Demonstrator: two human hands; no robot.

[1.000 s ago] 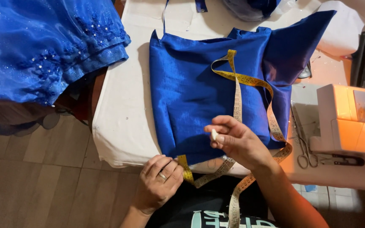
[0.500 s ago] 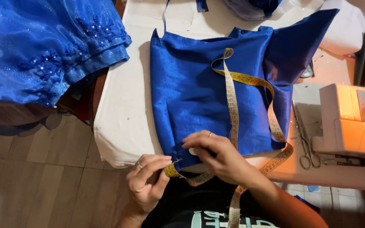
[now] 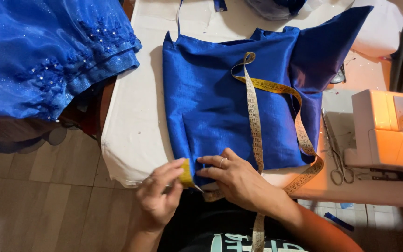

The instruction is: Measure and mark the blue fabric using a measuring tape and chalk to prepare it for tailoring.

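A shiny blue piece of fabric [image 3: 220,98] lies flat on a white-covered table [image 3: 136,116]. A yellow measuring tape [image 3: 253,116] loops over it and hangs off the near edge. My left hand [image 3: 160,196] pinches the tape's yellow end at the fabric's lower left corner. My right hand [image 3: 239,179], with a ring on one finger, presses flat on the fabric's bottom hem, fingers pointing left toward the tape end.
A blue sequined dress [image 3: 47,56] hangs at the left over a tiled floor. A white sewing machine [image 3: 388,135] stands at the right, with scissors [image 3: 336,158] beside it. White cloth [image 3: 378,28] lies at the far right.
Both hands have shifted left along the fabric's bottom edge. The tape end moved with my left hand to the lower left corner, and my right hand now lies flat on the hem.
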